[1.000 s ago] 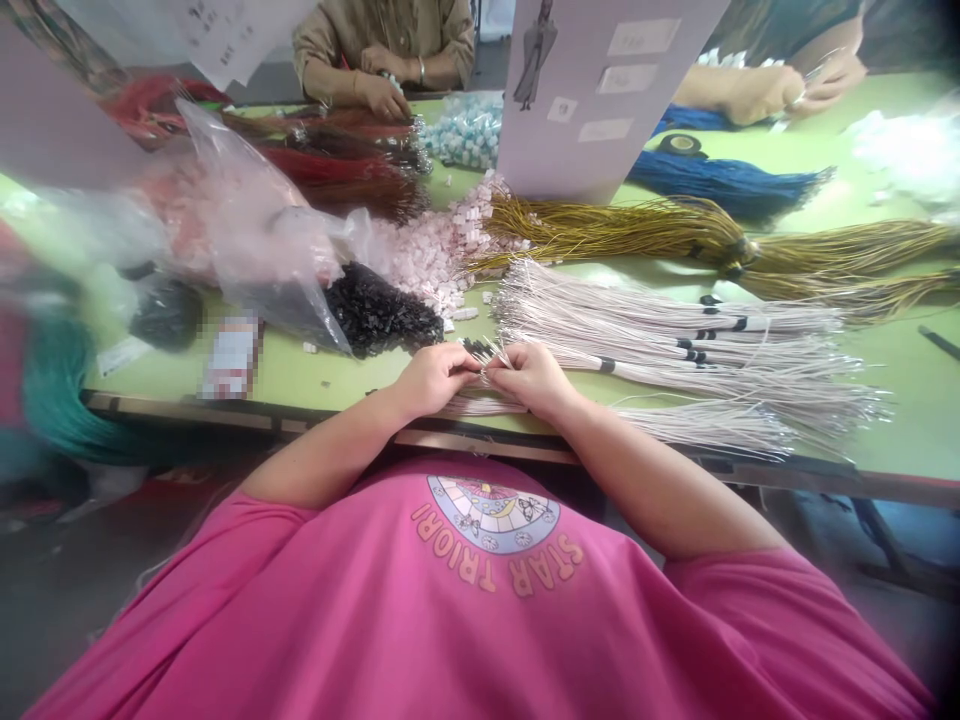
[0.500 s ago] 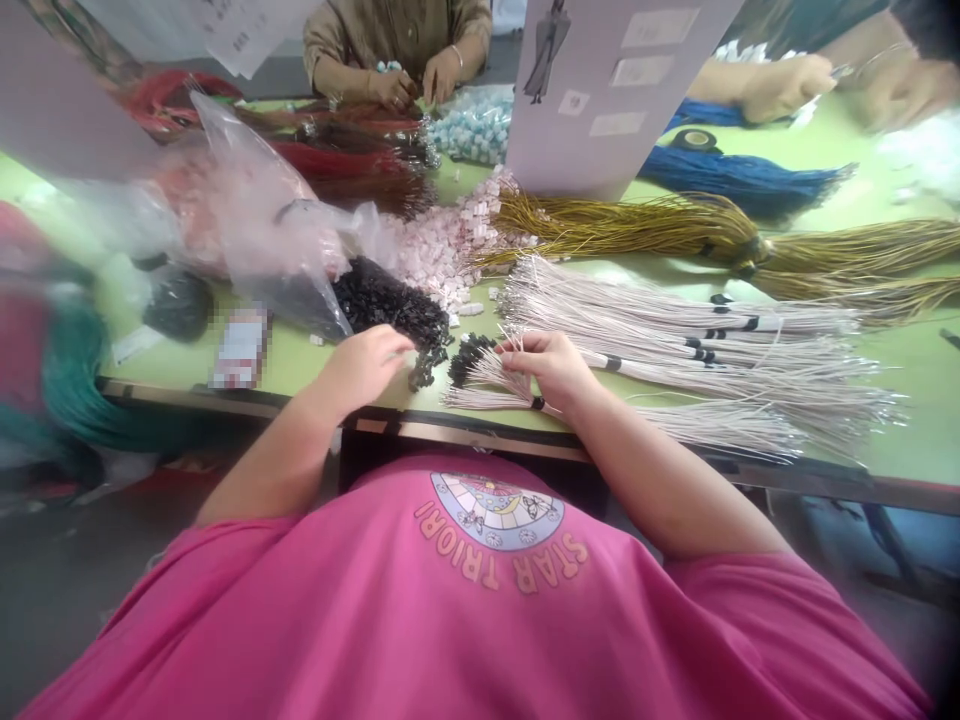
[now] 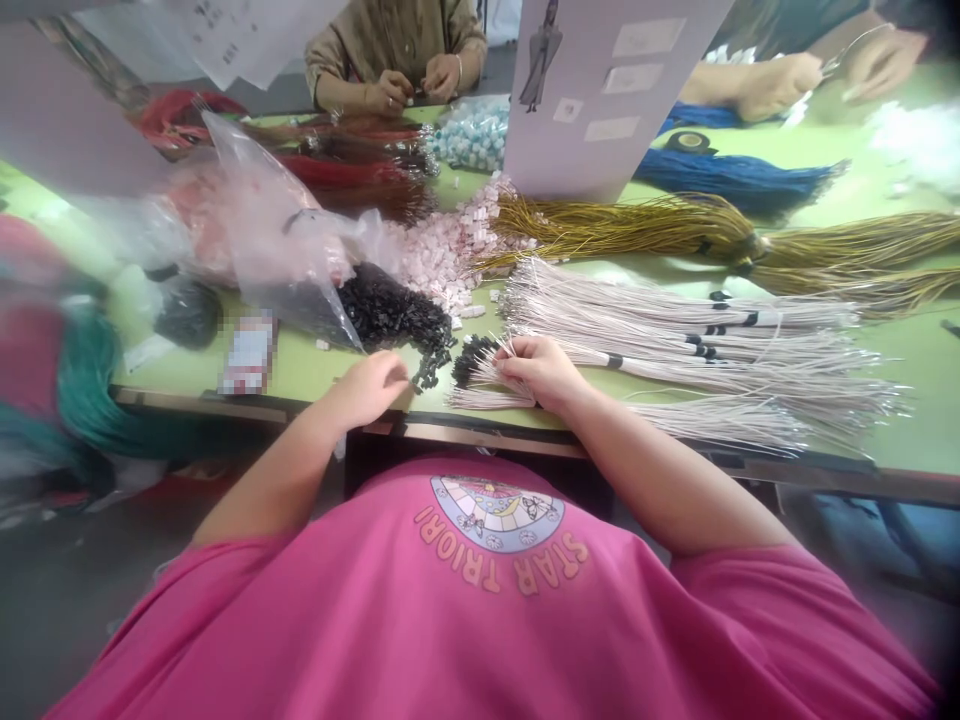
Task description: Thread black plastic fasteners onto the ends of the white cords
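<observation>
My right hand point(image 3: 541, 372) pinches white wires point(image 3: 491, 372) near their left ends, above a bundle lying along the table's front edge. Small black connector housings point(image 3: 471, 358) cluster on the wire ends just left of its fingertips. Beside the loose pile of black housings point(image 3: 390, 315) is my left hand point(image 3: 373, 387), its fingers curled and drawn together at the tips. Whatever those fingertips may hold is too small to make out. More white wire bundles point(image 3: 660, 335), bound with black tape, stretch to the right behind my right hand.
Pink-white connectors point(image 3: 450, 245) are heaped behind the black pile, beside a clear plastic bag point(image 3: 277, 240). Olive-yellow wires point(image 3: 637, 222) and blue wires point(image 3: 742, 180) lie farther back. A blurred-out packet point(image 3: 249, 352) is at left. Upright panels point(image 3: 592, 150) divide off co-workers' hands.
My left hand has shifted slightly down, and its fingers have gone from stretched to more curled. My right hand stays on the white wires, nearly in place.
</observation>
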Available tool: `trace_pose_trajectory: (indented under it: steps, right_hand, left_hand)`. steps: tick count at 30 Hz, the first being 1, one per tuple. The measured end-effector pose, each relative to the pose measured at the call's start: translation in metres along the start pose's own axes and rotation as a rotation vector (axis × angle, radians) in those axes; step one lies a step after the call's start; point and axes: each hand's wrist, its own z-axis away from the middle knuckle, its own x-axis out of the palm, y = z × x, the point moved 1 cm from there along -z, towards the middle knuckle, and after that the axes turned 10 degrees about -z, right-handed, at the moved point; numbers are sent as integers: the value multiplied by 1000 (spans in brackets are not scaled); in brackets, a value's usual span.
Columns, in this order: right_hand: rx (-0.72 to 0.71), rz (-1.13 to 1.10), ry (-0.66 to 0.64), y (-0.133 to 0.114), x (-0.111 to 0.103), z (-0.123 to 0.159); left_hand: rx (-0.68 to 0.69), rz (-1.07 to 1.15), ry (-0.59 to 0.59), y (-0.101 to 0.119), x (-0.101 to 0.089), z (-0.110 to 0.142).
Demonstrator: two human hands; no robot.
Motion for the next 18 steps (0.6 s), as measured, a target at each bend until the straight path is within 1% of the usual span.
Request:
trace_pose_trajectory:
  steps: [2,4,7,9,11,14,18]
  right_hand:
    - [-2,8,-10,0,1,0]
    - [-13,20,-24,-1,2,1]
    - [-49,50,-13,-1,2,3]
    - [-79,72,6,-1,2,3]
    - [-108,110,19,0,2,3]
    - [-151,200,44,0,2,3]
    - [-193,325,73,-1,2,2]
  left_hand:
    - [13,197,-25,22,-4,-12]
    - [56,387,-38,43,-5,-26]
    - [3,634,-72,61,4,-46]
    - [-64,761,-101,64,14,-55]
    - [-111,826,-103,63,23,-60]
    - [-131,818,-76,60,28,-61]
    - [-122,788,-68,60,29,-59]
